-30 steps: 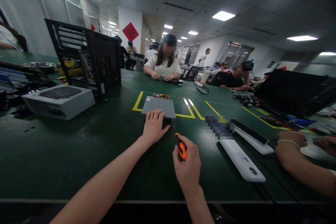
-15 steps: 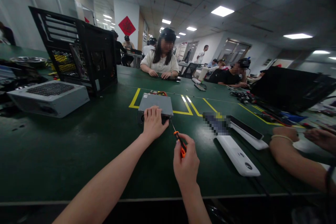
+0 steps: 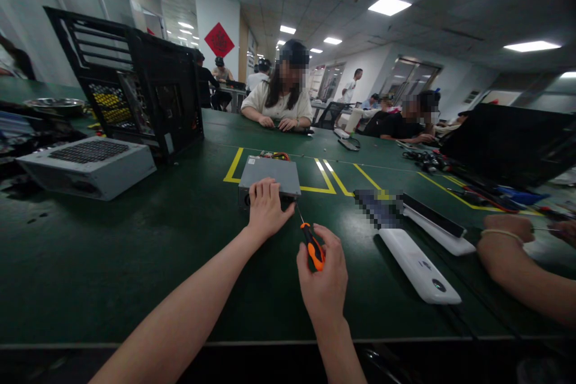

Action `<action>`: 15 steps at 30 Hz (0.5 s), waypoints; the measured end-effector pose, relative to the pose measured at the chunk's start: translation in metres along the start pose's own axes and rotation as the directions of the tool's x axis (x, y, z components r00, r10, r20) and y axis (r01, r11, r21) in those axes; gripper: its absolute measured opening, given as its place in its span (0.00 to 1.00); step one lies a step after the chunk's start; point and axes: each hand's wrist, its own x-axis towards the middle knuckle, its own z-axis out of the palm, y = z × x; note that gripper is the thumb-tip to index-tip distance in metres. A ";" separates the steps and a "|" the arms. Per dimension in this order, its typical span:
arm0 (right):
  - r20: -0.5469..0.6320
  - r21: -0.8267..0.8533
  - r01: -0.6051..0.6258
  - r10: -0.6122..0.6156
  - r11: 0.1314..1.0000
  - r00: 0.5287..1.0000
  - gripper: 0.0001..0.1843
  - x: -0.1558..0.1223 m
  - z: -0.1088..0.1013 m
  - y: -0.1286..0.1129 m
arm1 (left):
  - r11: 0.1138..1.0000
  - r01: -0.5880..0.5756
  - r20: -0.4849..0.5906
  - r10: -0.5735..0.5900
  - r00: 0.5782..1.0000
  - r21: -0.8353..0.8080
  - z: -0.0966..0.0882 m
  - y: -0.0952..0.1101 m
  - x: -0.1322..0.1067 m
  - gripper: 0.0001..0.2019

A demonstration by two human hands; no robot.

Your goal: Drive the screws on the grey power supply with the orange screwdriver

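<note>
Left hand (image 3: 266, 210) laid over near edge of grey power supply (image 3: 272, 169), fingers extended on top, thumb spread toward near right corner. Right hand (image 3: 326, 279) curled loosely round orange-and-black screwdriver (image 3: 312, 247), shaft pointing toward same corner; tip contact too small to tell. Power supply astride near line of yellow tape (image 3: 324, 176), well in from near edge of green table (image 3: 243, 315). Bare surface left of left forearm, also between power supply and black computer case (image 3: 185, 75); narrower gap between right hand and white device (image 3: 418, 265). White label (image 3: 251, 161) at far left of power supply top, dark marking on white device, writing on red diamond sign (image 3: 219, 40): all illegible. Computer case open-sided, internal parts visible; shallow metal bowl (image 3: 56, 107) at far left, contents too oblique to make out
</note>
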 end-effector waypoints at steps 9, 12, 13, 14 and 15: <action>0.054 -0.035 -0.146 0.147 0.989 0.988 0.18 -0.003 0.000 0.000 | 0.999 0.012 -0.024 -0.013 1.000 -0.032 0.002 0.001 -0.001 0.20; 0.024 -0.032 -0.082 0.083 0.996 0.996 0.16 -0.004 0.002 0.000 | 0.999 0.016 -0.033 -0.018 0.999 -0.043 0.002 0.001 -0.001 0.20; 0.016 -0.020 -0.068 0.069 0.997 0.998 0.16 -0.003 0.002 0.000 | 0.999 0.018 -0.035 -0.020 0.999 -0.047 0.002 0.001 0.000 0.19; 0.008 -0.010 -0.056 0.056 0.998 0.998 0.15 -0.003 0.003 -0.001 | 0.999 0.019 -0.037 -0.021 0.999 -0.051 0.002 0.001 0.000 0.19; -0.002 -0.005 -0.043 0.043 0.999 0.999 0.15 -0.003 0.004 -0.001 | 0.998 0.019 -0.036 -0.020 0.999 -0.052 0.002 0.001 0.000 0.19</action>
